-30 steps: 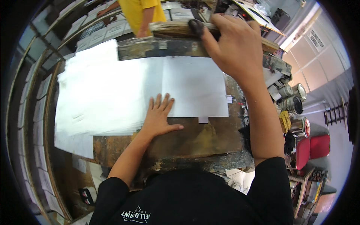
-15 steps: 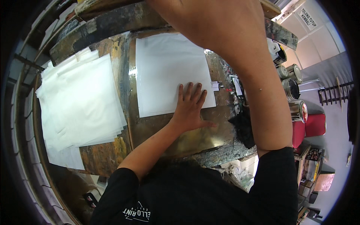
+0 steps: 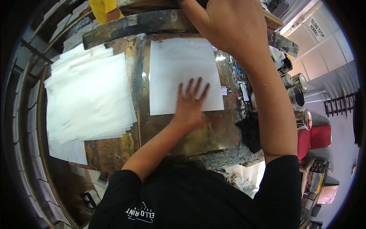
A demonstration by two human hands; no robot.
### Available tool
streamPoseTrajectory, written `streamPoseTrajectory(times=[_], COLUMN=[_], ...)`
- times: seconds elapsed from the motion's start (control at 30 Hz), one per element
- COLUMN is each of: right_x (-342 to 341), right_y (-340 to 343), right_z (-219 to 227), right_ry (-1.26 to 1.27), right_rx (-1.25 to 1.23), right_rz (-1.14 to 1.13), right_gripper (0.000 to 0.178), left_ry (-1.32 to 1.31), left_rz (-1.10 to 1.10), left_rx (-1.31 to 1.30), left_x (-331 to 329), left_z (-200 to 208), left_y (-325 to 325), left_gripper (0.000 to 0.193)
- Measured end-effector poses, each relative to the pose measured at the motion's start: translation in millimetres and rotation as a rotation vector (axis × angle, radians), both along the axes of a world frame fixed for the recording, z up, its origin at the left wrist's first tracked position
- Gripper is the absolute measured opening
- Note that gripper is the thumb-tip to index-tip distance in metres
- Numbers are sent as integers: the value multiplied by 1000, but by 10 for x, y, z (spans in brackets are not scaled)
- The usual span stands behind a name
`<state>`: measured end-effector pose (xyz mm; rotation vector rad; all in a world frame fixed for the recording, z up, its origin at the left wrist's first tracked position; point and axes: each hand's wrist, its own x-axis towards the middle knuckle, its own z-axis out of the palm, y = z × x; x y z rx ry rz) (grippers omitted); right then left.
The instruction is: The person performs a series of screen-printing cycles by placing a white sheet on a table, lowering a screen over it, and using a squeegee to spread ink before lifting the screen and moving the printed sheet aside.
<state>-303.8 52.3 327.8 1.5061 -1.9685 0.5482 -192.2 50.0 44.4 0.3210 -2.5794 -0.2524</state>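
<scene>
My left hand [image 3: 189, 108] lies over the lower part of a white sheet [image 3: 183, 57], fingers spread and slightly blurred. The sheet rests on a dark, glossy board [image 3: 167, 141]. A small pale tab [image 3: 224, 91] sits against the sheet's right edge. My right hand [image 3: 238, 24] is raised high at the top, in front of a wooden frame bar [image 3: 275, 23]. Its thumb stretches to the left, while the other fingers run out of the picture, so any grip there is hidden.
Left of the board lies a stack of white sheets [image 3: 89, 95]. A stained dark beam [image 3: 141, 24] crosses the far side. Paint cans [image 3: 295, 96] and a black cloth [image 3: 249, 133] are at the right. A person in yellow [image 3: 103, 9] stands at the far left.
The view has shifted slightly. The sheet under my left hand has turned a little, and its near edge runs straighter. My right hand remains raised. A person in yellow has come into view.
</scene>
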Motion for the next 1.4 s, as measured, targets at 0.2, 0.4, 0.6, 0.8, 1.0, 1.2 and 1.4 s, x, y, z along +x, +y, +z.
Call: streamPoseTrajectory(times=[0.2, 0.4, 0.6, 0.8, 1.0, 1.2, 1.4], right_x=[-7, -36, 243, 1, 335, 418, -210], right_y=[275, 670, 717, 842, 1003, 890, 142], right_z=[-528, -1395, -2237, -2180, -2362, -2534, -2651], right_ry=[77, -132, -83, -138, -197, -169, -67], right_rx=[-11, 510, 469, 391, 477, 473, 426], right_rz=[91, 258, 59, 182, 136, 65, 23], right_gripper=[35, 60, 57, 39, 31, 27, 27], left_ry=[815, 458, 107, 46, -37, -63, -98], left_rz=[-5, 214, 488, 526, 531, 521, 490], left_rx=[1240, 1146, 629, 390, 345, 375, 363], left_x=[1208, 1670, 1872, 1933, 1911, 1926, 1949], left_z=[1227, 475, -320, -418, -405, -390, -389], left_y=[-1011, -590, -475, -475, -495, -517, -536], left_gripper=[130, 100, 118, 115, 115, 114, 129])
